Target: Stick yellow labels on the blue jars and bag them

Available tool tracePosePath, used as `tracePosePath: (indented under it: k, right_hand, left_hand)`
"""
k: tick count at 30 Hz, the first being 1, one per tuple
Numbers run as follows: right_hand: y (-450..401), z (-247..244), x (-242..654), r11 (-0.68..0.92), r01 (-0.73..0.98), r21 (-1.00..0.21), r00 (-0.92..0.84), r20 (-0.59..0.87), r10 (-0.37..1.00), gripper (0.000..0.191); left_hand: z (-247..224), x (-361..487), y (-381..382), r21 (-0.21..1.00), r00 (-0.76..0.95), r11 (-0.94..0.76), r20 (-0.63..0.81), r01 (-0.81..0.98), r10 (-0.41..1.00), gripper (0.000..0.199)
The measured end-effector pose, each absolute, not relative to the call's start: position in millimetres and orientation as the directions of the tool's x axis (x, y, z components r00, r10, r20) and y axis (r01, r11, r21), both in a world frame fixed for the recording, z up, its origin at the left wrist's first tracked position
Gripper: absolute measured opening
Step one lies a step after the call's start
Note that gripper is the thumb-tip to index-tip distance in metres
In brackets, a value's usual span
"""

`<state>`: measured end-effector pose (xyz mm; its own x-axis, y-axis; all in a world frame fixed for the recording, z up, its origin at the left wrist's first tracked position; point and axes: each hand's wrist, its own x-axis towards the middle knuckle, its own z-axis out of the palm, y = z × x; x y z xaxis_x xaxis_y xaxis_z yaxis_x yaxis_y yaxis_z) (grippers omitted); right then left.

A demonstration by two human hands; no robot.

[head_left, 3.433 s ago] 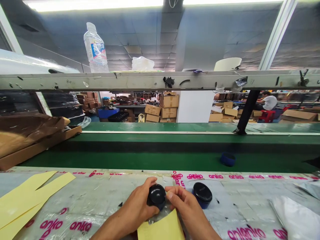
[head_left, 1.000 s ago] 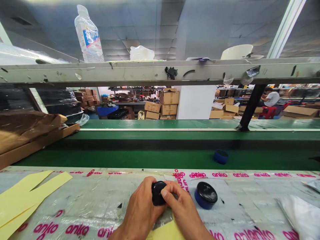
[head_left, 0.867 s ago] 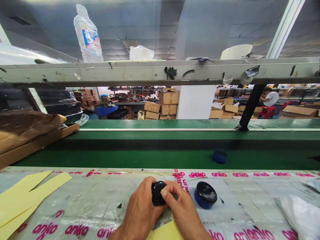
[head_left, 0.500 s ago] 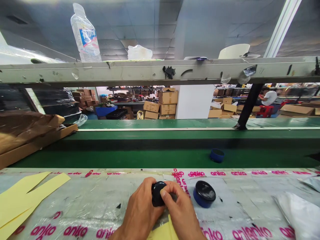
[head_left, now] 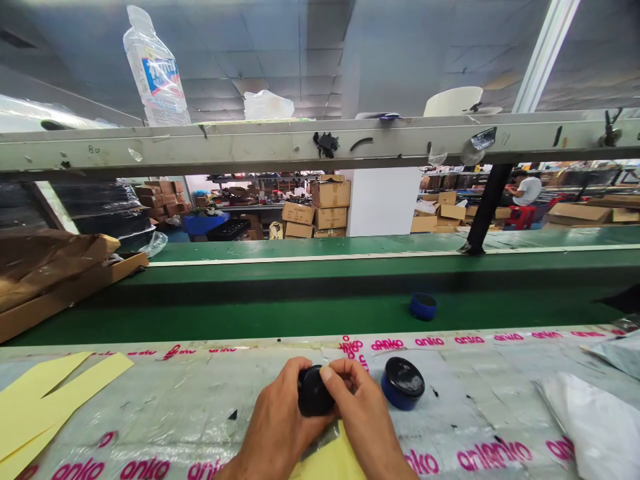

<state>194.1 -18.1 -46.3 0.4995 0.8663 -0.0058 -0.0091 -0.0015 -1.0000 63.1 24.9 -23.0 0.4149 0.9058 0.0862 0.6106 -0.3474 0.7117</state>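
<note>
Both my hands meet low in the middle of the view around a round jar with a glossy black lid [head_left: 314, 391]. My left hand [head_left: 283, 420] grips it from the left, and the fingers of my right hand [head_left: 361, 415] press on its right side. Its lower part is hidden by my fingers. A similar blue jar with a black lid [head_left: 403, 383] stands just right of my right hand, not touching it. A yellow paper sheet [head_left: 330, 460] lies under my wrists.
The bench has a clear plastic cover printed with pink lettering [head_left: 440, 341]. Yellow sheets [head_left: 50, 393] lie at left, a white plastic bag [head_left: 580, 417] at right. Beyond runs a green conveyor belt [head_left: 260, 313] carrying a blue cup [head_left: 423, 307]. A person [head_left: 524, 190] sits far back.
The black-lidded jar has turned in my hands, its lid now facing left rather than up. My right hand has closed onto it. The whole view has drifted and tilted slightly.
</note>
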Motion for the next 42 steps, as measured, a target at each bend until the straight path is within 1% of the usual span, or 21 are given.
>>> tracePosePath:
  k: [2,4,6,9,11,14,16,17,20,21,24,28,30,33,35,38,40,42]
  right_hand:
    - [-18,-45,194,-0.020,0.043,-0.999,0.510,0.005,0.860,0.031]
    - [-19,-45,194,-0.017,0.088,-0.996,0.506,0.030,0.862,0.029]
    - [-19,-46,195,-0.011,0.097,-0.995,0.491,0.038,0.870,0.027]
    - [-19,-48,197,-0.013,0.076,-0.997,0.453,0.023,0.891,0.035]
    - [-20,-48,196,-0.016,0.085,-0.996,0.436,0.022,0.899,0.033]
    - [-21,-47,193,-0.010,0.153,-0.988,0.454,0.061,0.889,0.029]
    - [-21,-45,194,0.003,0.164,-0.986,0.454,0.078,0.887,0.026]
    - [-21,-43,196,-0.002,0.148,-0.989,0.443,0.065,0.894,0.027]
    - [-23,-37,203,-0.031,0.100,-0.995,0.412,0.013,0.911,0.044]
    - [-24,-36,205,-0.033,0.099,-0.994,0.409,0.010,0.912,0.046]
    - [-28,-34,208,0.027,0.125,-0.992,0.426,0.078,0.901,0.043]
    - [-33,-32,208,0.098,0.121,-0.988,0.481,0.145,0.865,0.042]
    - [-34,-29,210,0.107,0.100,-0.989,0.498,0.143,0.855,0.042]
    - [-37,-22,214,0.112,0.085,-0.990,0.524,0.140,0.840,0.044]
    - [-39,-14,220,0.106,0.094,-0.990,0.552,0.140,0.822,0.045]
    - [-44,-2,235,0.092,0.115,-0.989,0.579,0.142,0.803,0.045]
    - [-49,6,248,0.080,0.193,-0.978,0.558,0.177,0.811,0.041]
    - [-55,9,262,0.072,0.415,-0.907,0.490,0.290,0.822,0.033]
  left_hand:
    - [-23,63,26,0.724,0.432,-0.351,0.081,0.594,0.898,0.045]
    - [-22,63,26,0.727,0.439,-0.353,0.079,0.589,0.895,0.044]
    - [-21,62,25,0.732,0.450,-0.354,0.073,0.583,0.890,0.042]
    - [-16,61,23,0.752,0.473,-0.347,0.054,0.560,0.879,0.039]
    - [-15,61,22,0.765,0.472,-0.336,0.047,0.550,0.880,0.039]
    - [-16,61,24,0.779,0.461,-0.330,0.059,0.533,0.885,0.039]
    - [-20,61,26,0.789,0.464,-0.328,0.062,0.520,0.884,0.039]
    - [-21,61,28,0.792,0.462,-0.327,0.064,0.515,0.884,0.041]
    - [-25,61,33,0.803,0.443,-0.337,0.102,0.492,0.891,0.051]
    - [-25,61,35,0.811,0.436,-0.343,0.121,0.474,0.891,0.054]
    - [-27,59,40,0.833,0.454,-0.357,0.147,0.422,0.879,0.055]
    - [-32,53,48,0.794,0.474,-0.420,0.192,0.439,0.859,0.059]
    - [-34,51,51,0.787,0.455,-0.414,0.194,0.457,0.869,0.069]
    - [-33,48,51,0.802,0.442,-0.362,0.138,0.476,0.886,0.083]
    - [-30,47,50,0.799,0.443,-0.350,0.118,0.490,0.889,0.084]
    - [-28,46,50,0.781,0.456,-0.370,0.123,0.503,0.881,0.081]
    - [-30,44,55,0.761,0.480,-0.392,0.121,0.517,0.869,0.080]
    - [-31,42,63,0.738,0.512,-0.410,0.103,0.535,0.853,0.082]
